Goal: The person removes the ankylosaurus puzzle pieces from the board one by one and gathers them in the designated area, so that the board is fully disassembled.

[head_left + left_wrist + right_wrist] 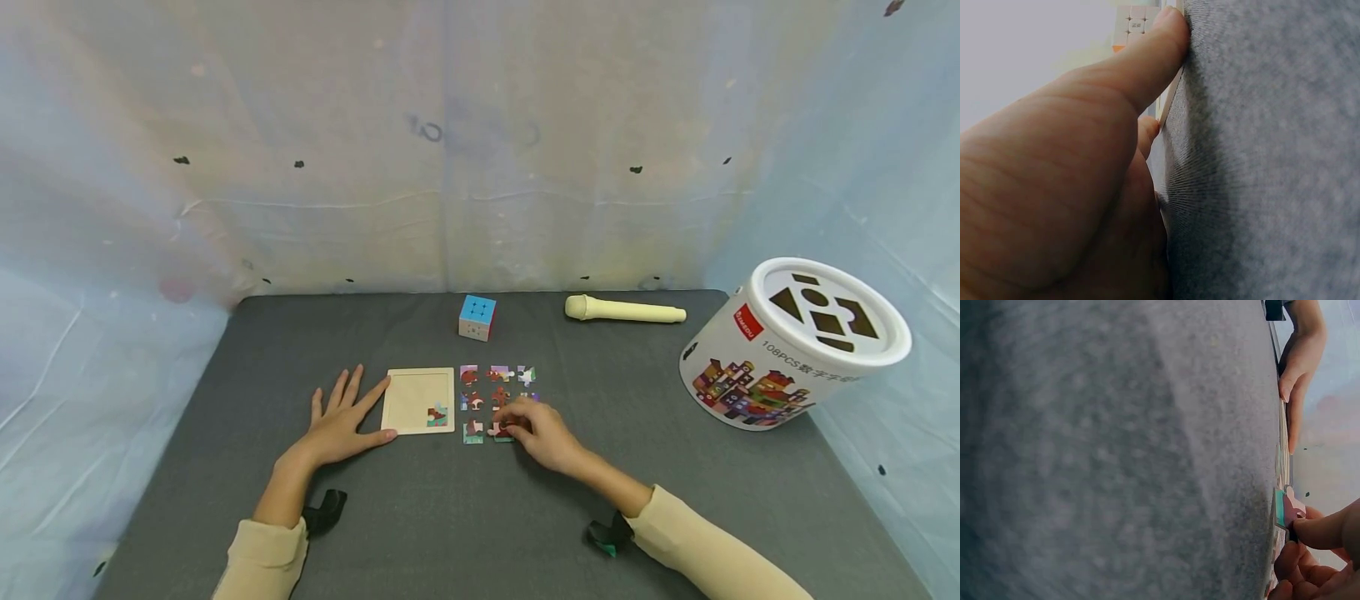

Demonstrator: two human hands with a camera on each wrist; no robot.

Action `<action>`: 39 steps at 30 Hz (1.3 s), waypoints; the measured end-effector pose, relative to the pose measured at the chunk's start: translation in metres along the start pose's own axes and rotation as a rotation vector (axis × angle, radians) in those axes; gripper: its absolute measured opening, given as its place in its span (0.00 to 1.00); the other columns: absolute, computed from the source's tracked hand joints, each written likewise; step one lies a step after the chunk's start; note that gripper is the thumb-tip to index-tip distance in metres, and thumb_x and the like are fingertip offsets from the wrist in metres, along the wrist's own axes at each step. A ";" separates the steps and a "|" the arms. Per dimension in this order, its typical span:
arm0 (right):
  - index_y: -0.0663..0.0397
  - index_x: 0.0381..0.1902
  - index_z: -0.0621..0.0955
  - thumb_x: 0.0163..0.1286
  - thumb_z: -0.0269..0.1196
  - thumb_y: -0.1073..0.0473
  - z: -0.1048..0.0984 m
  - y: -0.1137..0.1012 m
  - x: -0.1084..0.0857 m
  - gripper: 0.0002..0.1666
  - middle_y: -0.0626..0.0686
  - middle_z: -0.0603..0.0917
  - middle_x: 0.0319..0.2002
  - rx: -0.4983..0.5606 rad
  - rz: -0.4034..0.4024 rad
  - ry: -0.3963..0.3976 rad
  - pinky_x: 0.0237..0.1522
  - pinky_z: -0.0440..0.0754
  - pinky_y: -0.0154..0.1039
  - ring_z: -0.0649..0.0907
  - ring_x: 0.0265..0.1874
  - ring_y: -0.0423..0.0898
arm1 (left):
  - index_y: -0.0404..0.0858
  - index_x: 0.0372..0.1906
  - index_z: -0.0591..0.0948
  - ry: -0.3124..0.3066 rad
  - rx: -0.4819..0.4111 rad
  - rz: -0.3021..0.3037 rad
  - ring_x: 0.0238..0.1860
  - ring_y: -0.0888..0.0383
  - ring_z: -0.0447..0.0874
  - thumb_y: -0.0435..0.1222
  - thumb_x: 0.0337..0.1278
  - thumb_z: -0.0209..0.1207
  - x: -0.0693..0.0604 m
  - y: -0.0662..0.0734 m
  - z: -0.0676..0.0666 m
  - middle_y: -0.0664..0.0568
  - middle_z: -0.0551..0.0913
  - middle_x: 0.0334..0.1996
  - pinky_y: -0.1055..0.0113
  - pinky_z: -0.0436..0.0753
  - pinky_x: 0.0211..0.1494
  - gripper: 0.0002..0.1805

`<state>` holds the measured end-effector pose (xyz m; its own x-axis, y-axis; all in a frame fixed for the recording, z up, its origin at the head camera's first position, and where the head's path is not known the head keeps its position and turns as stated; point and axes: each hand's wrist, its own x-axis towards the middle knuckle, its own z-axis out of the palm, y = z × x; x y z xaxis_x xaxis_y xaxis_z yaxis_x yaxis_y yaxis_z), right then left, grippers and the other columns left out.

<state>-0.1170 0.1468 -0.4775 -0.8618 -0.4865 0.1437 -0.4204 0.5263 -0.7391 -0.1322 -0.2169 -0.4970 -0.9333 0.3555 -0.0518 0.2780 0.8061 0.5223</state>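
My left hand point(337, 429) lies with its fingers spread, thumb and index finger touching the left edge of a shallow wooden puzzle tray point(412, 387). One printed puzzle piece point(437, 415) sits in the tray's lower right corner. To the right of the tray, loose jigsaw pieces point(472, 402) lie in rough rows. Over the lower right of these, my right hand point(551, 435) pinches a puzzle piece point(1289, 507) between thumb and fingers; pink, dark red and green show on it in the right wrist view. That hand partly covers the pieces beneath it.
Behind the tray stands a cube puzzle point(477, 317) with a blue top. A pale yellow microphone-shaped stick point(626, 309) lies along the far edge. At the right is a large white bucket point(787, 350) with shaped holes in its lid. Grey cloth covers the table point(450, 525).
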 end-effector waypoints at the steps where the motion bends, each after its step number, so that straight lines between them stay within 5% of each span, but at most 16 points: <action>1: 0.56 0.46 0.87 0.67 0.65 0.70 0.000 0.000 0.000 0.12 0.52 0.83 0.36 -0.024 -0.011 0.003 0.26 0.72 0.33 0.71 0.23 0.36 | 0.48 0.80 0.56 -0.004 0.000 -0.001 0.76 0.30 0.29 0.62 0.56 0.63 0.000 -0.001 0.000 0.30 0.39 0.78 0.26 0.26 0.65 0.51; 16: 0.52 0.44 0.87 0.55 0.76 0.66 0.006 0.003 -0.001 0.17 0.48 0.78 0.38 -0.335 -0.183 0.092 0.34 0.77 0.37 0.77 0.35 0.43 | 0.48 0.79 0.57 0.003 -0.014 0.005 0.76 0.29 0.31 0.62 0.56 0.64 0.002 0.001 -0.001 0.29 0.40 0.77 0.25 0.27 0.65 0.51; 39: 0.53 0.41 0.89 0.54 0.77 0.65 0.003 0.004 0.004 0.15 0.48 0.77 0.33 -0.437 -0.257 0.047 0.31 0.69 0.34 0.70 0.29 0.42 | 0.46 0.80 0.57 -0.040 0.032 -0.045 0.77 0.31 0.31 0.62 0.57 0.63 0.000 0.008 -0.006 0.32 0.39 0.78 0.26 0.29 0.66 0.51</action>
<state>-0.1215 0.1447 -0.4812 -0.7225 -0.6121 0.3213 -0.6913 0.6413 -0.3329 -0.1310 -0.2133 -0.4881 -0.9354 0.3365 -0.1089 0.2436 0.8361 0.4916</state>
